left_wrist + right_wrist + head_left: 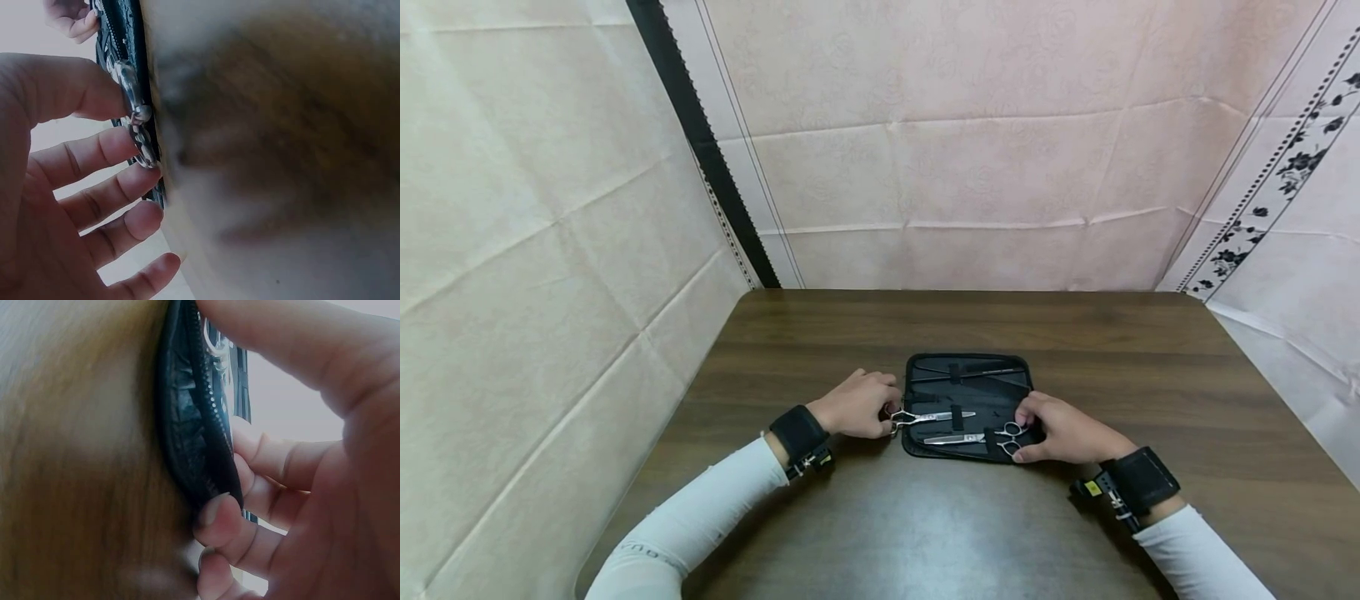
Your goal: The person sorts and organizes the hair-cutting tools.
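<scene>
lh (859, 406) is pinching upper scissors (936, 416) by handles, narrow grip; rh (1062, 429) is holding blk zip case (981, 398) by r edge, fingers curled.

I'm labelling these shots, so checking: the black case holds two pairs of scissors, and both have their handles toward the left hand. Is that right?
Not quite: only the farther scissors have their handles toward the left hand. The head view shows the nearer scissors the other way round, handles toward the right hand. The black case does hold two pairs.
</scene>
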A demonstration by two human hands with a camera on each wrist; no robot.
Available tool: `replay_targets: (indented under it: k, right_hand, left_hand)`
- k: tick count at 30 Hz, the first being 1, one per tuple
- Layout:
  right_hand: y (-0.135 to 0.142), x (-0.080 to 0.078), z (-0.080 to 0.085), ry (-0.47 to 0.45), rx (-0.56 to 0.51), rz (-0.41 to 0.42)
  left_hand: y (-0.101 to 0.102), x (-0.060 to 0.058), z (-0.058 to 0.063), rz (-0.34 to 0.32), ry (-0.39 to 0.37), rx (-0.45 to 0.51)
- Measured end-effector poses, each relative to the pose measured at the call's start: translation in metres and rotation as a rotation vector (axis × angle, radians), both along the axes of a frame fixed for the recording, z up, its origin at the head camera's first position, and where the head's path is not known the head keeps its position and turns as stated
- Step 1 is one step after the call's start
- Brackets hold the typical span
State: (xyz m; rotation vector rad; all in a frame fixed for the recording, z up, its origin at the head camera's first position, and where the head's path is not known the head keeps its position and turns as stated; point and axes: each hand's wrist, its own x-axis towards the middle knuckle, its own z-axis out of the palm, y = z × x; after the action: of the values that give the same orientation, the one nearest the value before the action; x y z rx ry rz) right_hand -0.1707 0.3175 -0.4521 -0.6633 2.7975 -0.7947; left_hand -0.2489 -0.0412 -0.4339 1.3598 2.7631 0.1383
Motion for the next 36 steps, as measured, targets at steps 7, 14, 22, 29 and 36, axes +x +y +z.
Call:
replay_targets:
  k: [7,14,22,29,36]
  right_hand:
    - [-0.0001,0.0007,0.0016,-0.004,0.003,0.003]
    - [-0.0002,0.0006,0.0010,0.001,0.008,0.000]
    - [-0.0002,0.0005,0.0022,-0.003,0.016,-0.002]
    - [-0.0006,0.0003,0.0013,-0.013,0.017,-0.003]
    - [-0.0009,-0.0004,0.0028,-0.001,0.022,-0.002]
  left_hand:
    - [0.0009,0.0012,-0.0019,-0.003,0.011,0.008]
    - [0.0006,0.0020,-0.0007,-0.008,0.017,0.020]
    - [0.0017,0.0033,0.0013,-0.017,0.014,0.031]
    - [0.0062,0.0058,0.0005,-0.035,0.024,0.040]
    - [0.0088,0.0063,-0.0021,-0.038,0.033,0.057]
